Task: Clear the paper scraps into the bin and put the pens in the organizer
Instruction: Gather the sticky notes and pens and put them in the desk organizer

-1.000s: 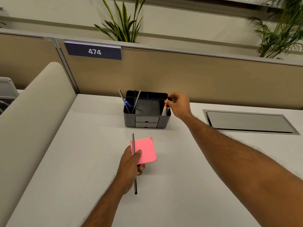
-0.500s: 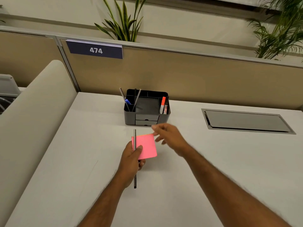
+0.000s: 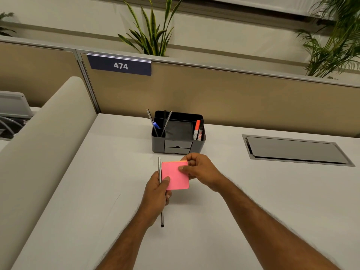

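My left hand (image 3: 157,190) holds a thin dark pen (image 3: 161,203) and the lower left corner of a pink sticky-note pad (image 3: 174,177), above the middle of the white desk. My right hand (image 3: 200,172) pinches the pad's upper right corner between thumb and fingers. Behind them stands the dark grey organizer (image 3: 177,146) with two small drawers. Two thin pens (image 3: 167,121) and a blue pen (image 3: 156,125) lean in its left compartment. An orange marker (image 3: 196,129) and a second marker stand in its right one. No bin is in view.
A beige partition (image 3: 233,98) with a "474" plate runs behind the white desk (image 3: 97,191). A padded divider (image 3: 39,143) lines the left side. A grey cable hatch (image 3: 294,150) is set in the desk at the right. Plants stand beyond the partition.
My right hand let go of the orange marker in the organizer's right compartment, came back toward me and took hold of the pink pad's top corner. My left hand barely moved.
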